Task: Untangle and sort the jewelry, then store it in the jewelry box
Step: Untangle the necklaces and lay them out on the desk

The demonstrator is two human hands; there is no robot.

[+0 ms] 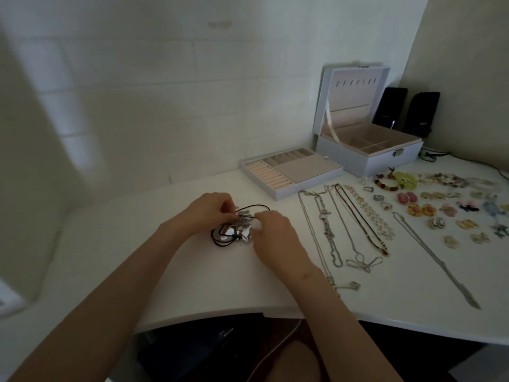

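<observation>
While left hand [210,212] and right hand [275,232] both pinch the tangle [230,234], it sits between them, just under the grip: black cord, shiny silver charms. Can't make out the knot, too blurry.

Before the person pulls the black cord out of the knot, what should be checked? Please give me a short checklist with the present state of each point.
1. Both hands on the knot: ok. The left hand and the right hand pinch the tangle of black cord and shiny silver pendants.
2. Which strand each hand's fingers pinch: cannot tell, the hands hide it.
3. Tangle supported: ok, it lies on the white table.
4. Sorted silver chain necklaces apart from the knot: ok, table shows between them.
5. White jewelry box ready: ok, lid upright; its pink-lined ring tray lies beside it on the table.
</observation>
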